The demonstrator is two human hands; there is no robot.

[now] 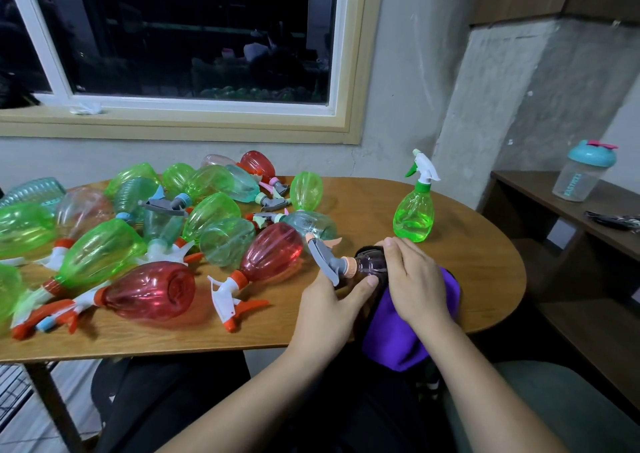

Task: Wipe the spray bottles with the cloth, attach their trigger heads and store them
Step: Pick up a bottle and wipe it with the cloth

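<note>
At the wooden desk's (467,262) near edge, the left hand (329,302) grips the neck of a dark spray bottle (372,265) lying sideways, thumb curled round it, while the right hand's (417,283) bent fingers (396,249) cup a purple cloth (391,335) over its body.

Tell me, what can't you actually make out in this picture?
All head view:
- Held bottle: its body is covered by the right hand and purple cloth.
- Green bottle at far left: cut by the frame edge.
- Shaker lettering: too small.
- Dark item on the shelf: cut off right.
</note>
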